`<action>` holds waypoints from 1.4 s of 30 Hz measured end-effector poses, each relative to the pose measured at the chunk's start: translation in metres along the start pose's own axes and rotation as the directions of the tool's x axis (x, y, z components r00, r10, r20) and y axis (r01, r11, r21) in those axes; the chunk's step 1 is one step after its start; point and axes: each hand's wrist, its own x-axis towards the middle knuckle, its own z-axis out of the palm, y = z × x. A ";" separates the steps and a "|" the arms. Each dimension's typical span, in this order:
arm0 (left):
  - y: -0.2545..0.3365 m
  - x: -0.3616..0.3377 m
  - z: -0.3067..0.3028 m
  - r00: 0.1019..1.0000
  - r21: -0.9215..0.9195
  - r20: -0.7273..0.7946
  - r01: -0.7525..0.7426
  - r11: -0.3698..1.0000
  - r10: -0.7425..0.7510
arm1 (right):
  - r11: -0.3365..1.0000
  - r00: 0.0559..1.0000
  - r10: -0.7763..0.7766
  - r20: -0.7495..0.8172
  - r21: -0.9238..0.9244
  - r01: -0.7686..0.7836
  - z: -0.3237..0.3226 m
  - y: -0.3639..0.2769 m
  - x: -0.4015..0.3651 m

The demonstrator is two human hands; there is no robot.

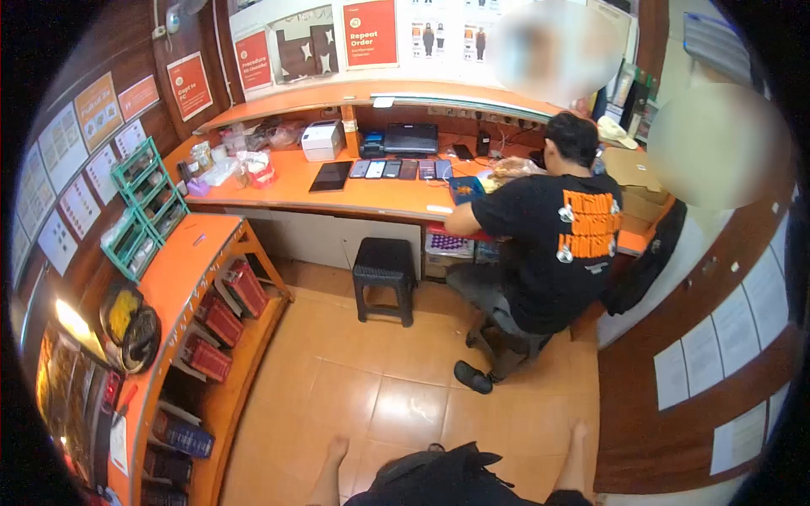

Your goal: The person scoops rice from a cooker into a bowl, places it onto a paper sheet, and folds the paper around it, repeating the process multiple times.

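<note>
My left hand (pixel 337 445) hangs low at my side over the tiled floor (pixel 371 384), nearest to the orange shelf unit on the left. On the other side, my right hand (pixel 578 428) hangs over the floor near the brown wall. Both hands are small in view, and their fingers do not show clearly. Neither touches any object that I can see. Between them is the front of my dark clothing (pixel 439 476).
A person in a black shirt (pixel 548 244) sits at the orange counter (pixel 354 198), which bears several phones (pixel 392 169), a tablet (pixel 329 177) and a printer (pixel 323 141). A black stool (pixel 384 266) stands ahead. Binders (pixel 245 291) fill the left shelf unit (pixel 198 253).
</note>
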 end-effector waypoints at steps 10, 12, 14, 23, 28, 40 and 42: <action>0.086 0.104 -0.126 0.933 -0.192 0.009 0.356 0.915 -0.361 | 0.755 0.611 -0.221 0.760 -0.263 0.601 0.661 -0.100 0.023; 0.124 0.162 -0.144 0.955 -0.198 -0.016 0.289 0.937 -0.298 | 0.864 0.619 -0.093 0.780 -0.246 0.439 0.698 -0.088 0.022; 0.165 0.219 -0.170 0.984 -0.202 -0.077 0.141 0.969 -0.159 | 0.960 0.610 0.088 0.788 -0.231 0.160 0.721 -0.082 0.016; 0.683 0.520 -0.283 0.316 0.065 -0.443 -0.922 0.381 0.839 | 0.819 0.871 -0.482 0.094 -0.305 0.486 0.774 -0.226 0.115; 0.811 0.581 -0.207 0.443 -0.190 -0.138 -0.889 0.415 0.886 | 0.782 0.757 -0.610 -0.236 -0.332 0.527 0.796 -0.262 0.178; 0.960 0.551 -0.226 0.304 -0.105 -0.061 -0.949 0.296 0.951 | 0.889 0.871 -0.366 -0.329 -0.399 0.223 0.795 -0.333 0.215; 0.984 0.539 -0.243 0.303 -0.100 -0.048 -0.950 0.297 0.952 | 0.939 0.904 -0.253 -0.345 -0.311 0.145 0.803 -0.357 0.218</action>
